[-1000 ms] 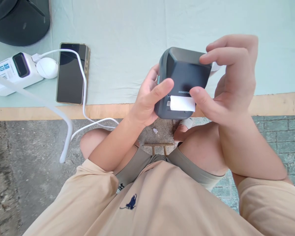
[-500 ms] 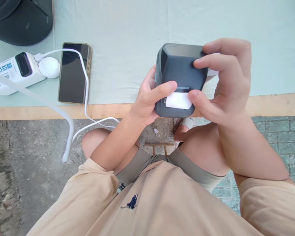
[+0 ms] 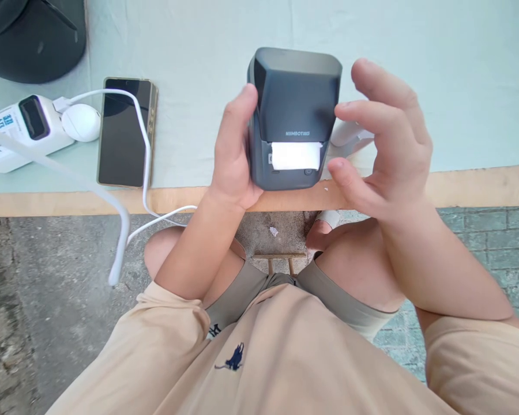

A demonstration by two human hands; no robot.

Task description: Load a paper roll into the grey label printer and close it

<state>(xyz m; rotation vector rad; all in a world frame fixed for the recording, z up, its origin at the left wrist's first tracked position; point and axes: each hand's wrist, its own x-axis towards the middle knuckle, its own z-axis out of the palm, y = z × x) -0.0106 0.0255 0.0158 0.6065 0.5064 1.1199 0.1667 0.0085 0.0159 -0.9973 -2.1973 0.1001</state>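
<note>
A dark grey label printer (image 3: 294,109) stands near the table's front edge, with a white label (image 3: 296,155) showing in its front slot. My left hand (image 3: 232,153) clasps the printer's left side. Just to the printer's right my right hand (image 3: 383,147) hovers with its fingers spread, holding nothing. A small white object (image 3: 348,135) lies behind my right fingers, partly hidden.
A phone (image 3: 125,132) lies face up at the left, with a white cable (image 3: 143,155) across it. Further left are a white power strip (image 3: 15,132) and a white plug (image 3: 81,122). A black object (image 3: 30,34) fills the far left corner. The table (image 3: 480,184) has a wooden front edge.
The printer has moved left and further onto the table and now stands upright. My right hand has let go of it and opened. My left hand shifted to its left side.
</note>
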